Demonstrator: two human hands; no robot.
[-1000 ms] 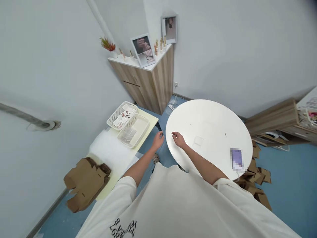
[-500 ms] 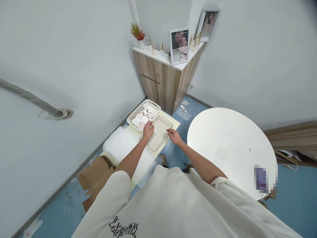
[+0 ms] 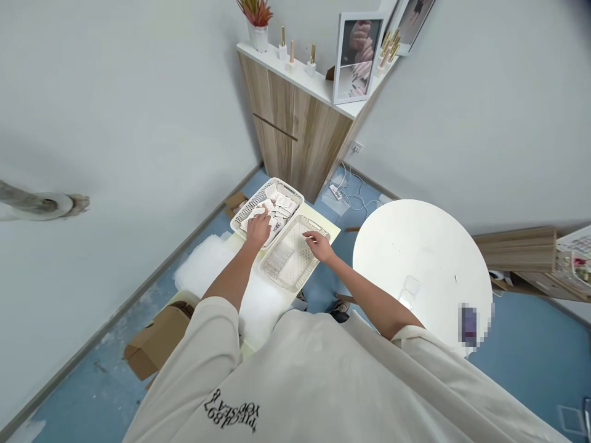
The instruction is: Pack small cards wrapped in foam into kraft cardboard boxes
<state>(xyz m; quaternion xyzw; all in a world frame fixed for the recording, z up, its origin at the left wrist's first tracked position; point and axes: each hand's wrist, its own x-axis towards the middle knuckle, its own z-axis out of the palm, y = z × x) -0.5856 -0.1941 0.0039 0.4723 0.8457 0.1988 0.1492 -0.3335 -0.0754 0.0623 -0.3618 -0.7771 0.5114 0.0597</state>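
A white perforated basket (image 3: 236,223) holds several small white printed packets (image 3: 282,207). My left hand (image 3: 258,231) reaches down over them, its fingers spread at the packets and closed on none that I can see. Beside it stands a paler, cream plastic basket (image 3: 295,284), with what looks like a clear plastic case (image 3: 281,257) inside. My right hand (image 3: 319,246) hovers over this basket's right side, fingers loosely bent and parted, with nothing visible in them.
Both baskets stand on a pale yellow surface (image 3: 333,231) with white padding (image 3: 198,267) at the left. A cardboard box (image 3: 159,335) is lower left. To the right stands a round white table (image 3: 415,240) with clear cases (image 3: 409,291). Behind is a wooden cabinet (image 3: 300,135); cables (image 3: 344,184) lie nearby.
My left hand has moved from the cream basket's edge to the packets in the white basket. My right hand has shifted slightly over the cream basket. The view has tilted down and moved closer.
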